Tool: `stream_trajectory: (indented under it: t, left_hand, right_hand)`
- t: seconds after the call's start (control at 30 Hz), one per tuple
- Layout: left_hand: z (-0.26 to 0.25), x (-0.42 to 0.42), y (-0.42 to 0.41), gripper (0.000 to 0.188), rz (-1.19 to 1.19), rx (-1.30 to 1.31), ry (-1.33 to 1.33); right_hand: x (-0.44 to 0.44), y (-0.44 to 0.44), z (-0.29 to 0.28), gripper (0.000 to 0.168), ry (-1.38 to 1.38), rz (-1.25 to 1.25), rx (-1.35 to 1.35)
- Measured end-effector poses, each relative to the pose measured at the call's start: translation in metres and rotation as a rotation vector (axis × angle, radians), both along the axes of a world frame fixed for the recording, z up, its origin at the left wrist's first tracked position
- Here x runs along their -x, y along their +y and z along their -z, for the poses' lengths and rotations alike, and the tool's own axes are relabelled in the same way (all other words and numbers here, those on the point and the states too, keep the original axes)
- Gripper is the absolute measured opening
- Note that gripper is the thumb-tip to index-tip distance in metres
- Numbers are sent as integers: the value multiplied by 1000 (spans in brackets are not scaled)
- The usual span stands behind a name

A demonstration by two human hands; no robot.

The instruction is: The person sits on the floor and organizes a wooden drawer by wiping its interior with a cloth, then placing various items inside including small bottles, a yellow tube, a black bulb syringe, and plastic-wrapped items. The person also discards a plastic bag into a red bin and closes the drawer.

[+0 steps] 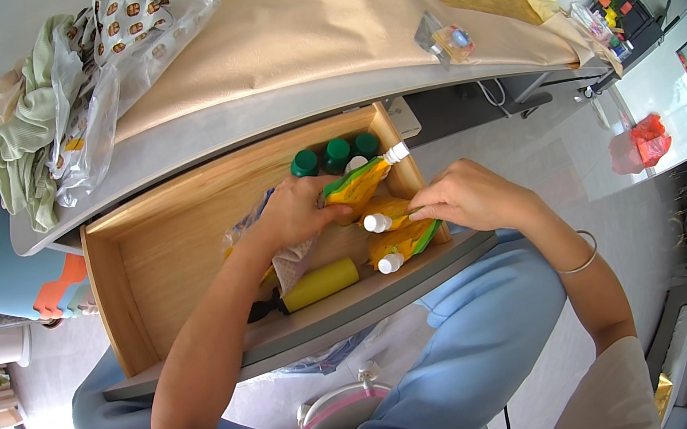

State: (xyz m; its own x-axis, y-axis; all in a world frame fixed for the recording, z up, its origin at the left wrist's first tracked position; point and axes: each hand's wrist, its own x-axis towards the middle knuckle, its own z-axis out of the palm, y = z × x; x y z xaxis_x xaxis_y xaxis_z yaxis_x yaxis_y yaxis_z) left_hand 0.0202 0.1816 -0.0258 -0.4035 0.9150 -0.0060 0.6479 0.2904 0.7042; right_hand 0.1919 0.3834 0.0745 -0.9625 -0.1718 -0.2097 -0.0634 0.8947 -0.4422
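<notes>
An open wooden drawer lies across my lap. My left hand grips a yellow and green spouted pouch, tilted with its white cap up and to the right. At the drawer's right end, my right hand pinches the edge of a second yellow pouch. A third spouted pouch lies nearer to me, its white cap towards me. Several bottles with green caps stand in the far right corner. A yellow cylinder with a black end, perhaps a hand pump, lies along the drawer's front.
Beyond the drawer is a desk covered by a beige cloth. Clothes in clear plastic hang over its left end. A small packet rests on the cloth. A red plastic bag is on the floor at right. Patterned fabric lies under my left wrist.
</notes>
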Motion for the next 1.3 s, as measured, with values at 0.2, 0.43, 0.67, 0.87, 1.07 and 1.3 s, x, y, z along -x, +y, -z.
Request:
stream_trajectory:
  t: [0.2, 0.43, 0.67, 0.87, 1.07, 1.3]
  left_hand:
    - [5, 3, 0, 39, 104, -45, -156]
    - [-1, -1, 3, 44, 155, 50, -300]
    - [9, -5, 7, 50, 159, -85, -325]
    - [1, -3, 5, 49, 51, 79, 73]
    - [13, -8, 2, 44, 100, -14, 57]
    - [20, -5, 1, 39, 301, -35, -80]
  right_hand:
    - [5, 2, 3, 25, -10, 35, -3]
    - [2, 5, -20, 29, 170, 438, 399]
    - [24, -3, -4, 26, 215, 90, 157]
    - [28, -1, 4, 18, 122, 44, -5]
    - [23, -8, -4, 18, 76, 32, 10]
    - [16, -7, -9, 18, 4, 93, 51]
